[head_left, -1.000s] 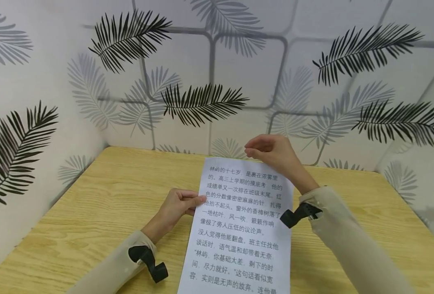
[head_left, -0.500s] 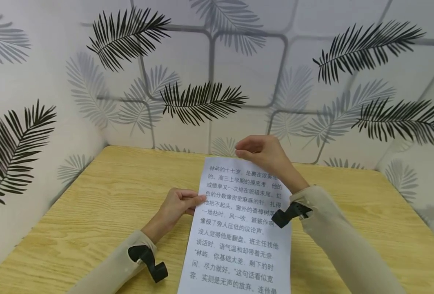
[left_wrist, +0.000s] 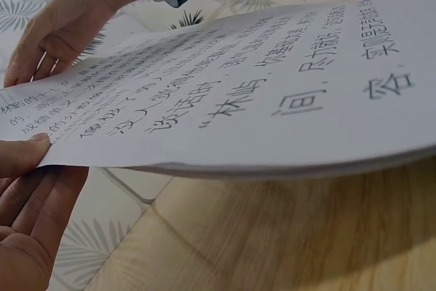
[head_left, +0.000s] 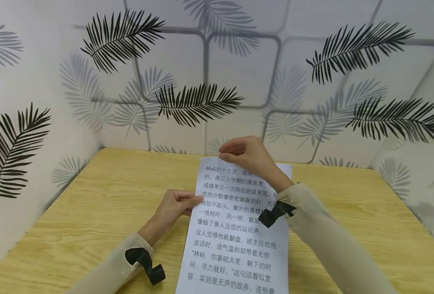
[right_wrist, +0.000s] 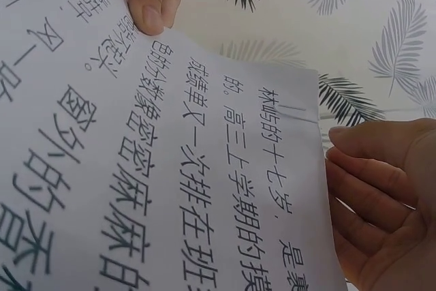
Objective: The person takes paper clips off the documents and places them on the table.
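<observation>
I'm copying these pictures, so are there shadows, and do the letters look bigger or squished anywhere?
Left wrist view: soft shade on the table below the paper; letters look big toward the right, squished toward the far left. Right wrist view: letters biggest at lower left, smaller toward the top. Head view: light fairly even, letters shrinking gently toward the top.

- Paper stack [head_left: 235, 228]: lower end cut off by the head view's bottom edge; sheet count cannot be told.
- Printed lines [head_left: 235, 241]: upper right portions hidden behind my right hand [head_left: 248, 155], forearm and black wrist device [head_left: 277, 213].
- My left hand [head_left: 174, 206]: fingers under the stack largely hidden from above; cut off at left in the left wrist view.
- Right fingertips: partly hidden behind the top edge; contact cannot be confirmed.
- Thin clip [right_wrist: 294, 118]: too small to make out in the head view.
</observation>
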### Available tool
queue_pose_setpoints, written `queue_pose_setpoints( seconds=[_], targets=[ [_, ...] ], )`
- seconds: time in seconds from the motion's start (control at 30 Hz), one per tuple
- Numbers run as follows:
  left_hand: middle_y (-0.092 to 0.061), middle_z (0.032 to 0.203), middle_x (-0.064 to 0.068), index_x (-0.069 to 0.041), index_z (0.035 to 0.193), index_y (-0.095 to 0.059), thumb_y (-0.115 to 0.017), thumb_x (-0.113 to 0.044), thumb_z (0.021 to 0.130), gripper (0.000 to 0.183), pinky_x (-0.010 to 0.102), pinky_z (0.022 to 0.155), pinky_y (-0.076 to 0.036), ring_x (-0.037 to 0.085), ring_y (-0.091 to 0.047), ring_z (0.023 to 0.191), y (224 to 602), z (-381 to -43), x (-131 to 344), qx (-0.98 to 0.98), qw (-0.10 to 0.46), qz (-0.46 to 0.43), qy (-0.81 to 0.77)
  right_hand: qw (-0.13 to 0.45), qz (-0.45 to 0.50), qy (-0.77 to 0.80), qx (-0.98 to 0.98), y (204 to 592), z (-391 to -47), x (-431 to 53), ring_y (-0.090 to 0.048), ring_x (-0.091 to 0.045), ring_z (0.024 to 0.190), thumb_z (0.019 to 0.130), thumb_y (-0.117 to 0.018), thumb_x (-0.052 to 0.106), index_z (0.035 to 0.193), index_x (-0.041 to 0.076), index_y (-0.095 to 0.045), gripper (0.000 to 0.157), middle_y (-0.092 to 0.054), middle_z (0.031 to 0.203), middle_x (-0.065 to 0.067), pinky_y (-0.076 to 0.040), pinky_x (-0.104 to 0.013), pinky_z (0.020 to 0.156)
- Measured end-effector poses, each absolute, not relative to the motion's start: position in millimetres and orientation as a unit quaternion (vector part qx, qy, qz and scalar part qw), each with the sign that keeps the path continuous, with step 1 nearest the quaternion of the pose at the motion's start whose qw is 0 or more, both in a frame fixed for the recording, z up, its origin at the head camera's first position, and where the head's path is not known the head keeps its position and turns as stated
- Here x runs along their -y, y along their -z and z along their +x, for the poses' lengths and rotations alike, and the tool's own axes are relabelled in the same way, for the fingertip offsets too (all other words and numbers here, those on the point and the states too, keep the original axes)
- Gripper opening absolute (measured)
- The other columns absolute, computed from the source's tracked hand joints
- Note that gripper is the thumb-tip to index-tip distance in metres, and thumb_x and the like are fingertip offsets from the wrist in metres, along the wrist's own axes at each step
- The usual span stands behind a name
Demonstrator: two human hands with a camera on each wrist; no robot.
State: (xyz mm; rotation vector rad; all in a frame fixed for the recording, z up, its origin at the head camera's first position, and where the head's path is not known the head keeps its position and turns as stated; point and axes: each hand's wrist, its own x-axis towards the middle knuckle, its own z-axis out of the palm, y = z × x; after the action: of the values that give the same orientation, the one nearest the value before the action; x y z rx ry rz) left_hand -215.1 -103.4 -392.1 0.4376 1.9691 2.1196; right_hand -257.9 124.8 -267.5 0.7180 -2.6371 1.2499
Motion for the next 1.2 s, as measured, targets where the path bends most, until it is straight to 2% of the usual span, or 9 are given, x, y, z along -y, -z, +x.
queue_pose_setpoints(
  seconds=[0.43,1.2],
  targets=[
    [-0.073,0.091,0.016,0.015,0.106,-0.067,-0.067,-0.012,0.091,0.03,0.032,0.07,-0.058,0.022,-0.072,0.074,391,-215,104,-0.665,0.107,0.15,-0.724,0.058,0.261,-0.388,0.882,267,-259,-111,-0.069,-0.016,0.082,0.084,-0.076,0.015,0.1,0.006,-0.074,0.018,-0.074,0.091,-0.002,-0.054,-0.032,0.078],
    [-0.073,0.09,0.017,0.016,0.104,-0.066,-0.067,-0.011,0.091,0.03,0.032,0.069,-0.058,0.02,-0.071,0.073,392,-216,105,-0.675,0.098,0.16,-0.713,0.05,0.268,-0.364,0.89,273,-259,-103,-0.069,-0.021,0.094,0.083,-0.077,0.014,0.097,0.008,-0.074,0.015,-0.072,0.095,-0.005,-0.052,-0.036,0.089]
  ],
)
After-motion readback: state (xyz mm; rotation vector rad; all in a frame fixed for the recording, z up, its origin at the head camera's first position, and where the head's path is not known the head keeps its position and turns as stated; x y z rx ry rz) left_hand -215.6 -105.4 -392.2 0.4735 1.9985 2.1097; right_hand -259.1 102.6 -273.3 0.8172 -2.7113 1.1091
